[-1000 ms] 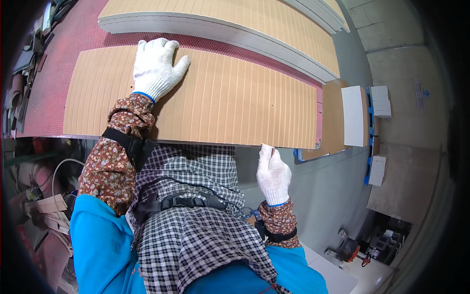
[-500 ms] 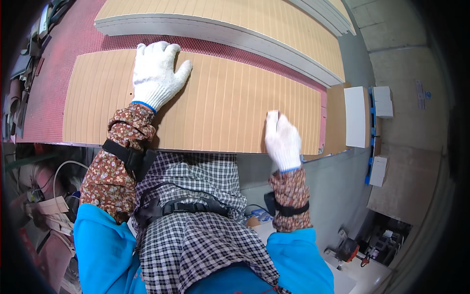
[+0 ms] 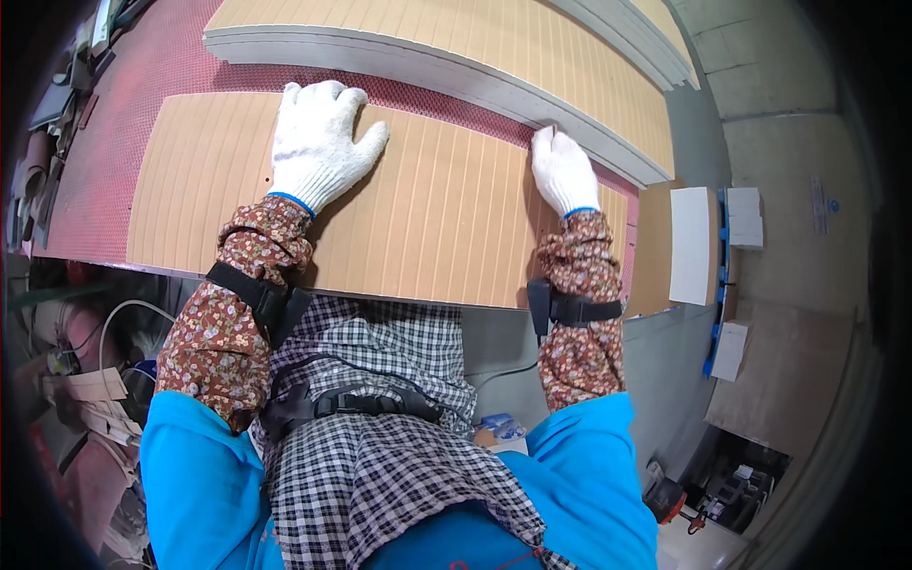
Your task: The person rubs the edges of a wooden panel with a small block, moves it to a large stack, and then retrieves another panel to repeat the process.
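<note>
A tan panel with evenly spaced grooves [image 3: 437,209] lies flat on a table covered in red textured matting [image 3: 142,157]. My left hand [image 3: 323,138], in a white knit glove, rests on the panel's left half near the far edge, fingers extended and thumb spread. My right hand [image 3: 565,171], also gloved in white, is at the panel's far edge on the right, its fingers pinched together. Something small and dark shows at those fingertips, too small to name. Just beyond that hand runs the pale side of a stack of similar grooved panels [image 3: 427,62].
Another stack of panels [image 3: 655,47] stands farther back on the right. White boxes [image 3: 692,245] sit beyond the table's right end, near a blue pallet [image 3: 723,223]. Scraps and rolled sheets [image 3: 36,176] crowd the left edge. A red and black tool [image 3: 665,499] lies low at right.
My right hand has moved away from me across the panel, from near its front edge to its far edge. My left hand keeps its place on the panel.
</note>
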Demonstrator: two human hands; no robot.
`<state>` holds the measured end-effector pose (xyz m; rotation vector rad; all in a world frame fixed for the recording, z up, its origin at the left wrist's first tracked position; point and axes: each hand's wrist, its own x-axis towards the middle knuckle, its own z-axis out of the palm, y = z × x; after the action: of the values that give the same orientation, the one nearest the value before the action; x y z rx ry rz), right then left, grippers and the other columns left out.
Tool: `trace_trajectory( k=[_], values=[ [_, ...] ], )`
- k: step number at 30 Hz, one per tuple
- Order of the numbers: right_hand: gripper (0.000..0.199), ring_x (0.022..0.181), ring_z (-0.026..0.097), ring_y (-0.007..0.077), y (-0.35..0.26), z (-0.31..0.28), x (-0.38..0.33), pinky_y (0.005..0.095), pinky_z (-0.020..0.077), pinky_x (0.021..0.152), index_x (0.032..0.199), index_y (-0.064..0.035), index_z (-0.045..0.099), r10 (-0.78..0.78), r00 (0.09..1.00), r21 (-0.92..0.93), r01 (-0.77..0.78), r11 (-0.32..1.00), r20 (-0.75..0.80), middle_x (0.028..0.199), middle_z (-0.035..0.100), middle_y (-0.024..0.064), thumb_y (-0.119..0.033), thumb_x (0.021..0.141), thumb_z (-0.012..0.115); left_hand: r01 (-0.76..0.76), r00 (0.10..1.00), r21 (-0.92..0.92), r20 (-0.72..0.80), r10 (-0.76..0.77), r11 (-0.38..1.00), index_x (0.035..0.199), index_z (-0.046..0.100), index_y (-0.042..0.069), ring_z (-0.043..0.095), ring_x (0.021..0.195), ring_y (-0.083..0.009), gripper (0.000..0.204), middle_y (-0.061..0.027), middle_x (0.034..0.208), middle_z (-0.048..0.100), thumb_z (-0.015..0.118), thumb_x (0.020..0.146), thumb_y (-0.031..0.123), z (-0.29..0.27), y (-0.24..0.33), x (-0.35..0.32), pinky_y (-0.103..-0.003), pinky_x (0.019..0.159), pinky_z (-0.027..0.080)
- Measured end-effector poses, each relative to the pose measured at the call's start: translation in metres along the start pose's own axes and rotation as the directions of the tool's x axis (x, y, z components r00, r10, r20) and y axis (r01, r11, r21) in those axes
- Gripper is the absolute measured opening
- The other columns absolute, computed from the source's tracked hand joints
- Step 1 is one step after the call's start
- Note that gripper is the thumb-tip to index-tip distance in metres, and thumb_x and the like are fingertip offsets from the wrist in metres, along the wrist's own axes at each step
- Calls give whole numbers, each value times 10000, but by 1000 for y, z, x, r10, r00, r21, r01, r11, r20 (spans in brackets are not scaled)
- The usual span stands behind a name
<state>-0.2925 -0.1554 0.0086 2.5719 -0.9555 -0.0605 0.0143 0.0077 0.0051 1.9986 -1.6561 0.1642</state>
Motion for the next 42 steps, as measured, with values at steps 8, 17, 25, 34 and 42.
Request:
trace_trajectory(
  k=[8, 17, 25, 34, 42],
  values=[
    [294, 775, 712, 371, -73, -69, -98, 481, 585, 637, 1254, -26, 582, 322, 913, 208, -375, 903, 249, 969, 671, 208, -180, 1043, 447, 3, 1000, 1, -5, -3, 1000, 1126, 704, 50, 592, 1128, -341, 402, -143, 1127, 680, 718, 886, 372, 2, -1, 1, -471, 1073, 405],
    [245, 677, 719, 344, -140, -101, -196, 468, 568, 578, 1179, -76, 640, 522, 795, 382, -606, 698, 308, 848, 715, 156, -251, 1063, 514, 0, 1000, 33, 11, 0, 999, 1159, 701, 45, 600, 1148, -339, 427, -152, 1163, 682, 699, 907, 390, 6, -2, 1, -474, 1106, 382],
    [251, 693, 713, 372, -146, -121, -181, 485, 568, 580, 1188, -68, 625, 483, 741, 421, -666, 616, 466, 847, 714, 170, -256, 1065, 514, -3, 1000, 23, 23, 2, 1000, 1161, 702, 43, 603, 1143, -340, 432, -154, 1155, 685, 704, 902, 389, 2, -2, -2, -472, 1099, 385],
    [256, 674, 701, 383, -135, -118, -164, 469, 575, 570, 1233, -45, 558, 365, 851, 329, -492, 806, 377, 927, 673, 201, -218, 1068, 467, -10, 1000, 30, 2, 10, 999, 1151, 701, 35, 599, 1135, -336, 424, -152, 1150, 685, 702, 901, 376, 6, -3, -1, -470, 1093, 388],
    [265, 738, 714, 349, -68, -57, -66, 436, 596, 611, 1184, 6, 608, 218, 967, 157, -238, 958, 135, 935, 668, 204, -138, 1000, 482, -17, 1000, 6, -24, 17, 1000, 1139, 703, 35, 593, 1124, -330, 411, -144, 1141, 673, 707, 889, 361, 4, 0, 0, -465, 1080, 396]
  ],
)
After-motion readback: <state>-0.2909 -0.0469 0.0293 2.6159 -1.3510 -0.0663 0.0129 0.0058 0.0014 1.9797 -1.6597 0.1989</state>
